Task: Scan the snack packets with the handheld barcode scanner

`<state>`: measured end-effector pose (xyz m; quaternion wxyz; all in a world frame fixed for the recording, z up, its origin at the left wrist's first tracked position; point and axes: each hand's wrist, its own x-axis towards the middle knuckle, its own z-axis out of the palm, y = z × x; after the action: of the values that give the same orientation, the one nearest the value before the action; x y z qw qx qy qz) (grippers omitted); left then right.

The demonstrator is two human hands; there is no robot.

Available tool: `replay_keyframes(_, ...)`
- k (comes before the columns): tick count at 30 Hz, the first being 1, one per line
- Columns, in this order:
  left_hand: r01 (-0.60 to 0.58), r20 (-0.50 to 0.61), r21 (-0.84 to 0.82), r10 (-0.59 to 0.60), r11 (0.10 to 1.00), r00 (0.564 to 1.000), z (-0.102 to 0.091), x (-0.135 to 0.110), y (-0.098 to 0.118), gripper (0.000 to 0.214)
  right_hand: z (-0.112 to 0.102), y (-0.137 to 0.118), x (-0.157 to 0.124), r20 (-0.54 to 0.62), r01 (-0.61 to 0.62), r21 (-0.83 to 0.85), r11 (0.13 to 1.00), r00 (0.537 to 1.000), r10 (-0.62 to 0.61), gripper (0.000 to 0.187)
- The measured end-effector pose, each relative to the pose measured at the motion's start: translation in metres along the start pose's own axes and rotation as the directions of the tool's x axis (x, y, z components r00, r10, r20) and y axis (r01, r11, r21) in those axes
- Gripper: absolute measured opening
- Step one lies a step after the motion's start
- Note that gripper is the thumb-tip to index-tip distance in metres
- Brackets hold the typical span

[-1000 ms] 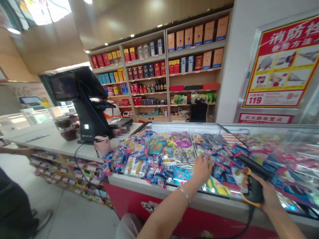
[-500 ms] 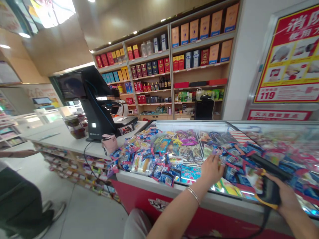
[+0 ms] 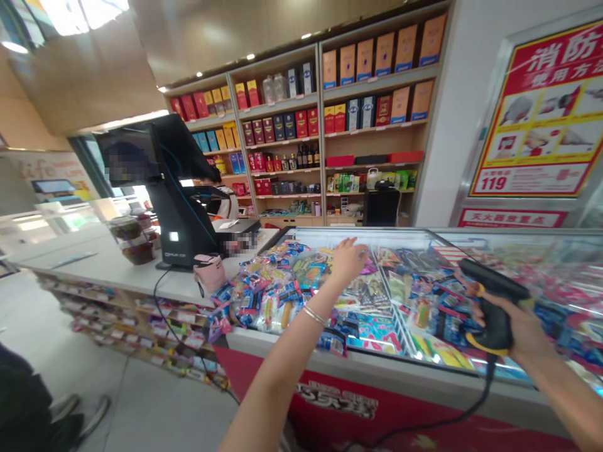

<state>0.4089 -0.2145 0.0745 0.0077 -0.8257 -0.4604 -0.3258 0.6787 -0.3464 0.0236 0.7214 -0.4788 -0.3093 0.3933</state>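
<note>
My left hand (image 3: 349,258) reaches out over the pile of snack packets (image 3: 282,292) on the freezer's glass lid (image 3: 405,238); its fingers curl down onto the packets at the far side, and I cannot tell if they hold one. A thin bracelet circles that wrist. My right hand (image 3: 518,326) is wrapped round the grip of a black and yellow barcode scanner (image 3: 492,301), held above the lid at the right, its cable hanging down in front of the red cabinet.
A black checkout terminal (image 3: 172,188) stands on the white counter (image 3: 94,267) with a small pink pouch (image 3: 210,271) beside it. Shelves of boxed goods (image 3: 330,119) line the back wall. A person's legs and shoes (image 3: 42,420) show at bottom left.
My left hand has moved from the near packets up and left to the far side of the pile. The scanner has lifted slightly.
</note>
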Motion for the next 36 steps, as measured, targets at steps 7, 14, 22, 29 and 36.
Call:
replay_keyframes(7,0.239,-0.192,0.066,-0.223,0.969,0.956,-0.046,-0.024,-0.118,0.026,0.107,0.032,0.003,0.359,-0.084,-0.026,0.996,0.929,0.088,0.025)
replay_keyframes(14,0.478,-0.202,0.153,-0.446,0.865,0.872,-0.061,-0.051,-0.205,0.027,0.191,0.078,-0.005,0.628,-0.226,-0.067,0.972,0.747,0.217,0.025)
replay_keyframes(22,0.668,-0.334,0.389,-0.578,0.635,0.744,-0.054,-0.078,-0.246,0.031,0.212,0.114,-0.020,0.717,-0.325,-0.149,0.934,0.615,0.328,0.024)
replay_keyframes(29,0.748,-0.426,0.452,-0.619,0.485,0.659,-0.045,-0.089,-0.246,0.035,0.205,0.122,-0.021,0.754,-0.378,-0.132,0.916,0.562,0.341,0.033)
replay_keyframes(36,0.875,-0.501,0.358,-0.724,0.324,0.474,-0.048,-0.086,-0.241,0.052,0.205,0.127,-0.025,0.801,-0.420,-0.063,0.905,0.521,0.297,0.035)
